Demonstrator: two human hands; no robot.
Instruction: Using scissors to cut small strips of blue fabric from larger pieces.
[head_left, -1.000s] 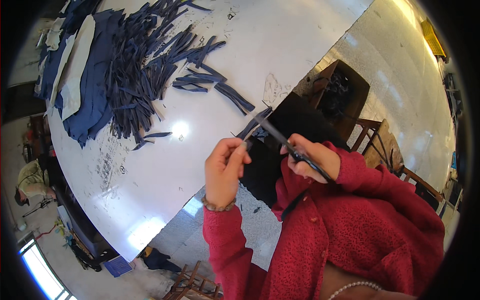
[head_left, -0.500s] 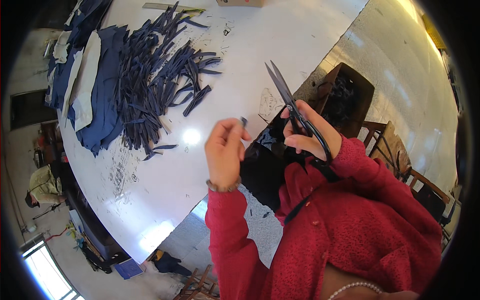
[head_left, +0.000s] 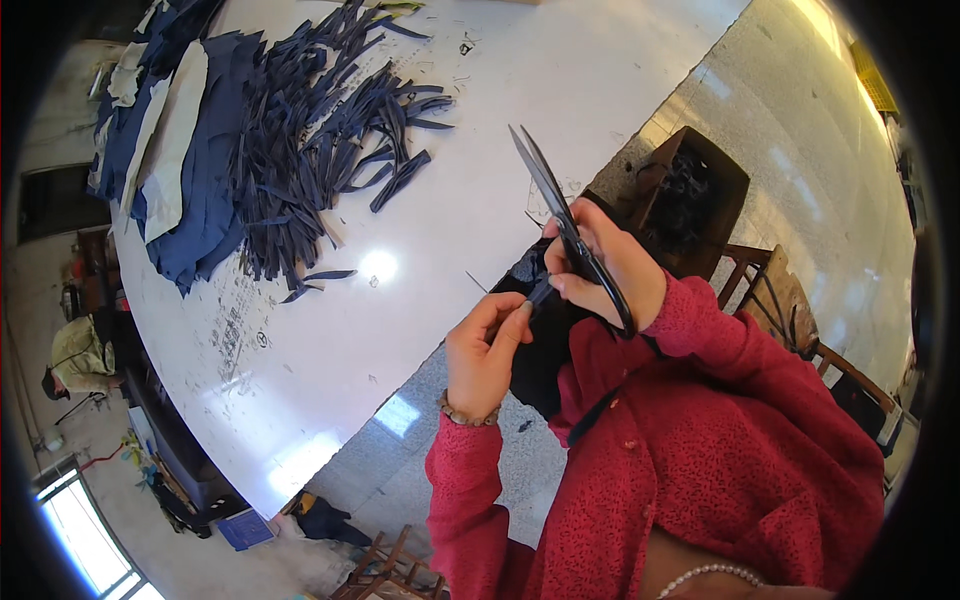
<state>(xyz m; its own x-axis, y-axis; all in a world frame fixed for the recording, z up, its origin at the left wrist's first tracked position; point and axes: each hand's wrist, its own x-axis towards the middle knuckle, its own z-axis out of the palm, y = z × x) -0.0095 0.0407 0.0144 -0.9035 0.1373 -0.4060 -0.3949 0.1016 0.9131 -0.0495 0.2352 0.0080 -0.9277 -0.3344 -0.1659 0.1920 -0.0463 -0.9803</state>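
Note:
My right hand (head_left: 620, 262) grips black-handled scissors (head_left: 568, 228), their blades slightly apart and pointing up and left above the table edge. Just below and to the left, my left hand (head_left: 482, 350) pinches a small dark fabric strip (head_left: 540, 291). That strip reaches across to the fingertips of my right hand; whether they hold it too I cannot tell. A pile of navy fabric strips (head_left: 300, 150) lies on the white table (head_left: 400, 220), out of reach of both hands. Beside it rest stacked navy fabric pieces (head_left: 215, 150) with pale pieces (head_left: 182, 140) on top.
An open brown box (head_left: 715, 200) with dark scraps inside stands right of the table edge. Wooden chairs (head_left: 745, 290) are at my right, and another wooden chair (head_left: 395, 570) is at the lower middle. Someone bends forward (head_left: 80, 360) at the far left.
My left hand has come down and right, close to the right hand, with the dark strip now between them. The scissors have shifted slightly left and down.

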